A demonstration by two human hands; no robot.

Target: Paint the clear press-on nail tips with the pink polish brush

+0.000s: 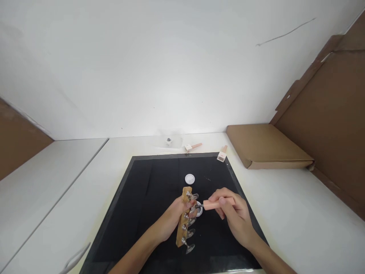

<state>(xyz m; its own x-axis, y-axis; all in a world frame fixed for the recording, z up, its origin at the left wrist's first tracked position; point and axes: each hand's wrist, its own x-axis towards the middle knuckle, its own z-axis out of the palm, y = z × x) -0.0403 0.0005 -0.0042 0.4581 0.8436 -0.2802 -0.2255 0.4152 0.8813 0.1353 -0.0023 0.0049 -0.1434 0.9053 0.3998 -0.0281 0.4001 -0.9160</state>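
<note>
My left hand point(170, 219) is closed around a narrow wooden strip point(180, 236), held tilted above the black mat point(159, 182). Along the strip's right side stand several clear, rounded pieces point(190, 248) on small silver balls; they look like nail tips on stands. In my right hand point(235, 219) is a nail polish brush point(212, 204) with a peach handle, pinched between thumb and fingers. Its dark tip points left and meets or nearly meets one clear piece by my left fingers. Behind that spot a small round white container point(200, 211) is partly hidden.
A white round lid or dish point(189, 179) lies farther up the mat. At its back edge are two small square bottles with peach caps, one centre point(188, 147), one right point(221, 156). A clear dish point(176, 142) stands behind, and a flat cardboard box point(268, 144) at right.
</note>
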